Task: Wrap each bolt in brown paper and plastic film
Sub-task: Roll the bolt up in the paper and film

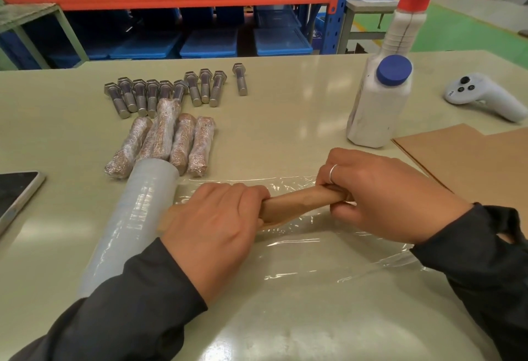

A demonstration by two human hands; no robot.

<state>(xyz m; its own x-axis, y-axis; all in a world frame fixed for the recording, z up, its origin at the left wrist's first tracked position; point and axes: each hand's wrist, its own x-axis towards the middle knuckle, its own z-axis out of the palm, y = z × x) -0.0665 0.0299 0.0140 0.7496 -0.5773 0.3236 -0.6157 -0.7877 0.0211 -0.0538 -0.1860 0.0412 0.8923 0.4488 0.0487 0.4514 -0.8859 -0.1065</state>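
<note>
— Where is the paper-wrapped bolt (300, 203)?

— Low over the tabletop (285, 120), lying crosswise on a spread sheet of plastic film (314, 257). The left hand (211, 223) curls round one end and the right hand (383, 197), with a ring on one finger, grips the other.

— And the film roll (134, 229)?

— Just beside the left hand, under the left sleeve.

— The rest of the bolts?

— Four finished bundles (168, 143) lie beyond the roll. Behind them a row of bare bolts (168, 93). Brown paper sheets (468, 160) lie at the right, near a white bottle (380, 103).
</note>
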